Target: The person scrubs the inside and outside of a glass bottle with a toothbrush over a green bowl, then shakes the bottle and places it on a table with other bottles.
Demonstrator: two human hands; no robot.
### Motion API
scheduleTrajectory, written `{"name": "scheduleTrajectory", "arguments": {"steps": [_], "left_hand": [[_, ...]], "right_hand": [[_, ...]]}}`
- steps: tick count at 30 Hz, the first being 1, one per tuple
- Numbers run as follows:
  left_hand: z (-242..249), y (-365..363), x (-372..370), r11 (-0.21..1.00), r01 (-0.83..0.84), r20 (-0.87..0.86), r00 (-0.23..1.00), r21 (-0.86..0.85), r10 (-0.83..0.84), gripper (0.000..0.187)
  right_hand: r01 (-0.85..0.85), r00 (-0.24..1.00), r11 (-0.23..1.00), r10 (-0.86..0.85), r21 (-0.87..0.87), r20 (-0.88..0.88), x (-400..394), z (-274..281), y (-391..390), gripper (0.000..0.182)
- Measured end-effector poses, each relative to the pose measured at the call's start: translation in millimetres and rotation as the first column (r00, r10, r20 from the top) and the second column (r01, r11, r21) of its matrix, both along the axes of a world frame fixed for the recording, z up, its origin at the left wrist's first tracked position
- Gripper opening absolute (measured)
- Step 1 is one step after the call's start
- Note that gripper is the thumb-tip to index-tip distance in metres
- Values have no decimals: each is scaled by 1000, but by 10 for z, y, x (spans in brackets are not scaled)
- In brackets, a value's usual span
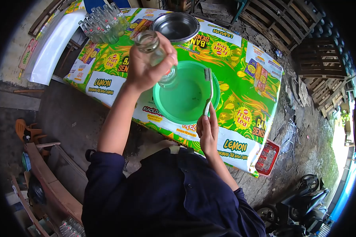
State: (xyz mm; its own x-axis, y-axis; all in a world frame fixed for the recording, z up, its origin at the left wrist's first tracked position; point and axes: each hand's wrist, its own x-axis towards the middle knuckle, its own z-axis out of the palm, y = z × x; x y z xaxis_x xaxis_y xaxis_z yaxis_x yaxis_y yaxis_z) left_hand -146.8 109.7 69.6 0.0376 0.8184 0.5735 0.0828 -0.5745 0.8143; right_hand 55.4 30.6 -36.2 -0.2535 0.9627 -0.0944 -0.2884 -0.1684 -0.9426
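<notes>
A clear glass bottle (169,77) is gripped in my left hand (148,69), raised over the left side of a green basin (161,106). The bottle is tilted, its mouth toward the camera and its base over the basin. My right hand (208,128) is closed around the handle of a toothbrush (210,89), which points bristles up along the basin's right rim. Inside the basin is what looks like water, with a few dark specks. Behind it stands a round metal bowl (175,27).
Several clear glass bottles (103,24) stand grouped at the table's far left corner. A printed green and yellow cover (241,91) lies over the table. On the floor to the right are a red crate (269,158) of bottles and a motorbike (300,203). Wooden pallets (281,19) lean beyond.
</notes>
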Motion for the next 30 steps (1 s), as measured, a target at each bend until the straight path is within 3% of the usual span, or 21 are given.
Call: {"name": "scheduleTrajectory", "arguments": {"steps": [3, 5, 7, 9, 10, 13, 15, 17, 18, 19, 21, 22, 23, 25, 27, 29, 30], "left_hand": [[21, 146, 79, 998, 58, 180, 982, 12, -59, 10], [-185, 433, -38, 998, -64, 129, 989, -18, 66, 9], [-304, 480, -64, 999, 13, 210, 978, -48, -2, 8], [-416, 397, 43, 987, 88, 178, 982, -134, -63, 8], [-497, 445, 29, 989, -7, 124, 992, -147, 26, 8], [-530, 513, -16, 996, 1, 298, 954, -89, 25, 8], [-538, 434, 60, 986, 59, 253, 967, -155, -18, 8], [-593, 495, 7, 977, -138, 184, 969, -163, 167, 9], [-574, 526, -46, 990, -122, 274, 952, -75, 138, 9], [-575, 476, -80, 990, -63, 299, 949, -128, 99, 9], [-604, 381, 9, 984, -48, 168, 983, -173, 77, 10], [-628, 384, 4, 963, -172, 97, 976, -208, 195, 10], [-704, 458, -93, 959, -265, 85, 958, -98, 273, 10], [-608, 401, -107, 990, -79, 399, 909, -117, 120, 9], [-641, 345, -7, 978, -158, 169, 969, -135, 180, 8], [-727, 432, -118, 946, -297, 157, 936, -129, 315, 8], [-687, 427, -170, 977, -150, 376, 905, -151, 197, 9]], "right_hand": [[18, 1000, 998, -19, 58, 22, 40, -100, -16, 48], [67, 998, 998, -67, 9, -1, 77, -150, -42, 47], [86, 996, 995, -87, 57, 18, 126, -174, -17, 47], [124, 990, 991, -127, 45, 67, 181, -211, 11, 47], [139, 989, 990, -140, 28, 39, 194, -214, 24, 47], [171, 984, 984, -173, 43, 45, 238, -166, 51, 45], [198, 978, 979, -200, 38, 66, 272, -166, 38, 45], [209, 976, 977, -211, 48, 55, 314, -210, 21, 45], [213, 975, 975, -216, 64, 54, 330, -205, 23, 45], [221, 973, 972, -225, 82, 48, 330, -194, 46, 45], [230, 971, 970, -234, 74, 41, 321, -166, 71, 45], [228, 972, 972, -231, 59, 50, 325, -140, 73, 45], [228, 971, 973, -230, 42, 60, 336, -127, 53, 45], [227, 971, 972, -231, 64, 67, 337, -136, 74, 45], [232, 970, 972, -234, 50, 59, 328, -159, 51, 45], [214, 974, 975, -217, 52, 64, 345, -153, 24, 44], [213, 972, 973, -220, 86, 81, 344, -157, 39, 44]]}}
